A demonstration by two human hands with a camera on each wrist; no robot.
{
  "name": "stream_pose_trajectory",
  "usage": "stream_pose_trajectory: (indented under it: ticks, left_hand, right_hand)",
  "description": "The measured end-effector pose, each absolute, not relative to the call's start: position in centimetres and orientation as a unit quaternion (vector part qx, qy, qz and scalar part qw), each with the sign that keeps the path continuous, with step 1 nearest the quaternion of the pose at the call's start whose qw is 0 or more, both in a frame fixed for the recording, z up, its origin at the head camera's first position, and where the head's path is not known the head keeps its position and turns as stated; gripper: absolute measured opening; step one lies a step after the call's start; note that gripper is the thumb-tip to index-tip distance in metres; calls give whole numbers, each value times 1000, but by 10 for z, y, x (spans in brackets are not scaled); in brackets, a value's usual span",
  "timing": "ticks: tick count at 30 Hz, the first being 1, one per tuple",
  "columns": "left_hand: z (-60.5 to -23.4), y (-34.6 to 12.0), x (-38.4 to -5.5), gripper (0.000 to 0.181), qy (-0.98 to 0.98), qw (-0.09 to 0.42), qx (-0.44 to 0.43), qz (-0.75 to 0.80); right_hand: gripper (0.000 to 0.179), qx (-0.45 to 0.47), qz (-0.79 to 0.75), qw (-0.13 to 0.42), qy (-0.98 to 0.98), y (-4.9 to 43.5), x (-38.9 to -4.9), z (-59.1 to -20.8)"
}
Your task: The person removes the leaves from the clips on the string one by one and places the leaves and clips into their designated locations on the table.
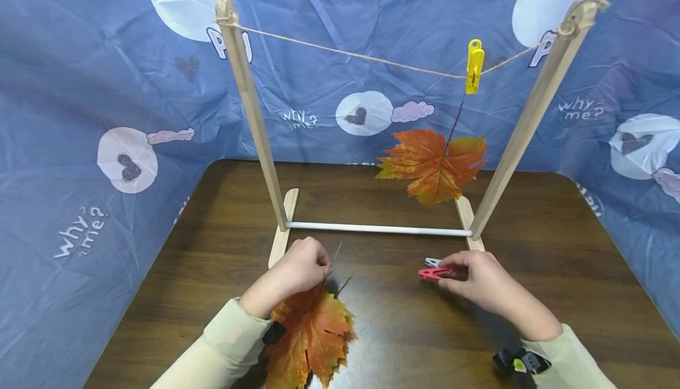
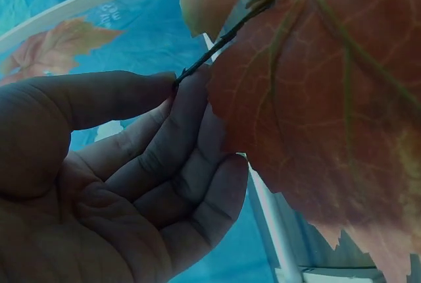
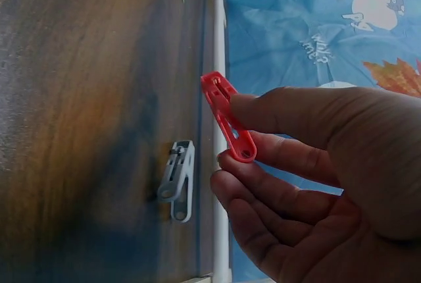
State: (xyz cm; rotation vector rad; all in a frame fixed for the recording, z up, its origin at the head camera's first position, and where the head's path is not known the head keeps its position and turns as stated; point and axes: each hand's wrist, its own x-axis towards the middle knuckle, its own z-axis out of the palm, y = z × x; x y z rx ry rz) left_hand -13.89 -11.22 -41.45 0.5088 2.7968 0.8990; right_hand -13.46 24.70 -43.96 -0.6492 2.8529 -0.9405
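On my feed I see the left hand, fingers pinched on a leaf stem over the tabletop, and well right of it the right hand, fingers pinched on a red clothespin pointing left.

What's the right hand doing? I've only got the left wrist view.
Observer: The right hand pinches a red clothespin between thumb and fingers.
Operator: Any loose pins nearby?
Observer: Yes, a grey clothespin is on the table.
Operator: What holds up the leaf at the upper left of my view?
Observer: A yellow clothespin clips its stem to the string, per the head view.
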Motion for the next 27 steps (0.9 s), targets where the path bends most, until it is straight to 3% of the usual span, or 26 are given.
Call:
stream_pose_trajectory:
  ticks: [8,27]
  left_hand:
    - [-421,-110,-141,21,939,96,148,297]
    - [-438,-106,-144,18,942,118,123,287]
  right_hand:
    - [19,-192,-317,69,926,247,-134,-447]
    - [18,-194,-261,70,943,255,-133,-465]
